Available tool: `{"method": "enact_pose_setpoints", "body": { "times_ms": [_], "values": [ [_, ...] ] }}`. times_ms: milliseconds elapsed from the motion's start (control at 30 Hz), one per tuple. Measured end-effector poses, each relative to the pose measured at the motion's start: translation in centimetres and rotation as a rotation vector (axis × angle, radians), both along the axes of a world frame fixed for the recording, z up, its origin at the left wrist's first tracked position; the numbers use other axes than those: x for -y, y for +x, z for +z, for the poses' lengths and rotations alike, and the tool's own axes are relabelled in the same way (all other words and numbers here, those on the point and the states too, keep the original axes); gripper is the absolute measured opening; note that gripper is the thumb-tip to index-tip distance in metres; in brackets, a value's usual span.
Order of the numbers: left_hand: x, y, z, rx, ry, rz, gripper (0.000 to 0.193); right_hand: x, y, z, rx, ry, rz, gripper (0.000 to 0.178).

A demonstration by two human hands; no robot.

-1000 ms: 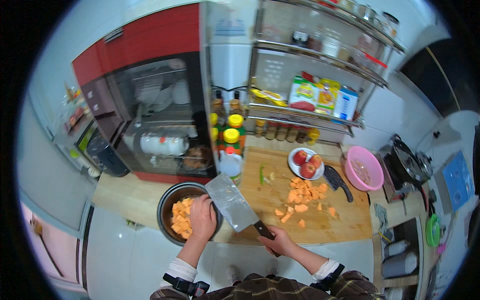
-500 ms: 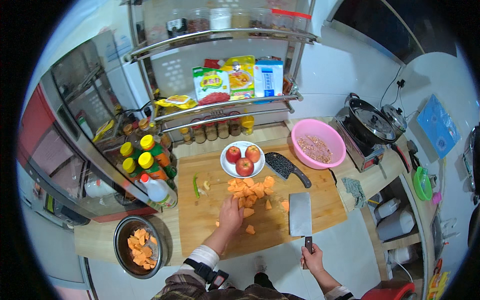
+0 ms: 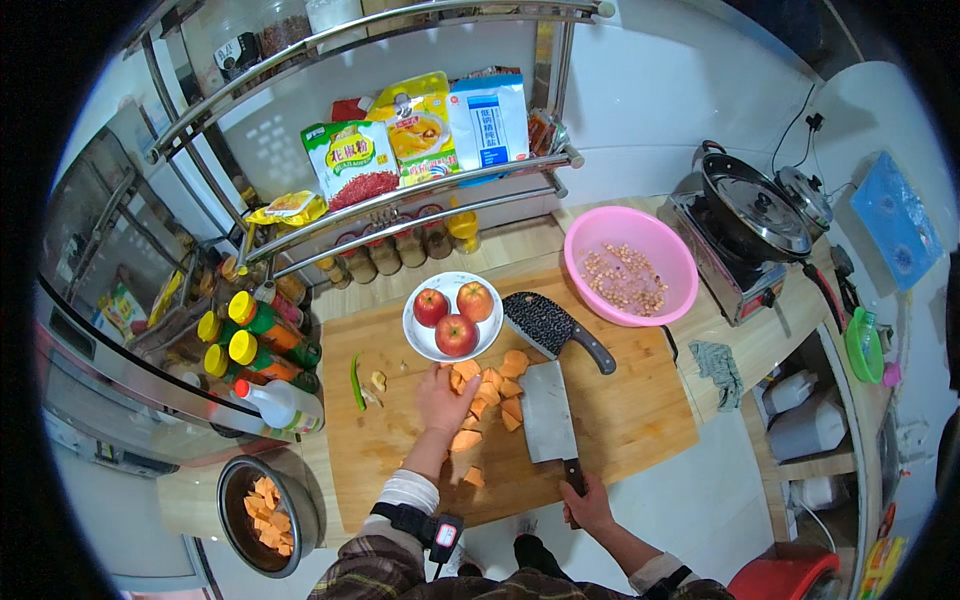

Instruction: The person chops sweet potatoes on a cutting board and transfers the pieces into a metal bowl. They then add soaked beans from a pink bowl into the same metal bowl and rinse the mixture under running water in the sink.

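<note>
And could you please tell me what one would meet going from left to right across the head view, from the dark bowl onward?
Dark bowl → green chilli → left hand → plain-bladed cleaver → pink basin → grey cloth → green basket.

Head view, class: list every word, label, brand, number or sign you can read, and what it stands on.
I won't copy wording, but print stands on:
Green-white packet: large, readable.
Upright yellow packet: too blurred.
Blue-white packet: readable, in a column.
Dark-labelled jar: too small.
White bottle: too small.
</note>
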State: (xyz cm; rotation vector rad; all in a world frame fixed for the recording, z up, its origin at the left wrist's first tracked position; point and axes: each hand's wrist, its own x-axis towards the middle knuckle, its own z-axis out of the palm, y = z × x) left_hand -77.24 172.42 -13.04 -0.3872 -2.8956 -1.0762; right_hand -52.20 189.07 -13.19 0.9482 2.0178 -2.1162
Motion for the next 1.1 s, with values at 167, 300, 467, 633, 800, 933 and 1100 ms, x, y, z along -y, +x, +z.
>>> {"method": "enact_pose_setpoints", "body": {
  "times_ms": [167, 300, 467, 633, 800, 933, 1100],
  "values": [
    [-2.2, 3.3, 0.0, -0.071, -0.090, 0.020, 0.067, 1.0, -0.8, 0.3, 0.100, -0.053, 0.101, 0.019],
    [-3.3, 5.4, 0.6, -0.097, -0.134, -0.023, 0.062, 1.8, -1.3, 1.1, 0.073, -0.085, 0.154, 0.017],
    [-4.3, 6.5, 0.7, -0.324, -0.122, -0.056, 0.048, 1.9, -0.9, 1.7, 0.087, -0.173, 0.155, 0.016],
    [-4.7, 7.0, 1.4, -0.373, 0.037, -0.088, 0.045, 1.9, -0.3, 2.6, 0.045, -0.154, 0.151, 0.020],
    [-5.0, 7.2, 3.6, -0.430, 0.082, -0.063, 0.044, 2.1, -0.4, 5.0, 0.019, -0.154, 0.123, 0.015],
    [-3.9, 7.4, 5.5, -0.441, 0.054, -0.022, 0.044, 2.7, -0.7, 6.9, -0.024, -0.117, 0.158, 0.014],
    [0.4, 8.0, 7.5, -0.492, -0.003, 0.103, 0.044, 5.5, -1.2, 8.7, -0.087, -0.124, 0.247, 0.012]
  ]
}}
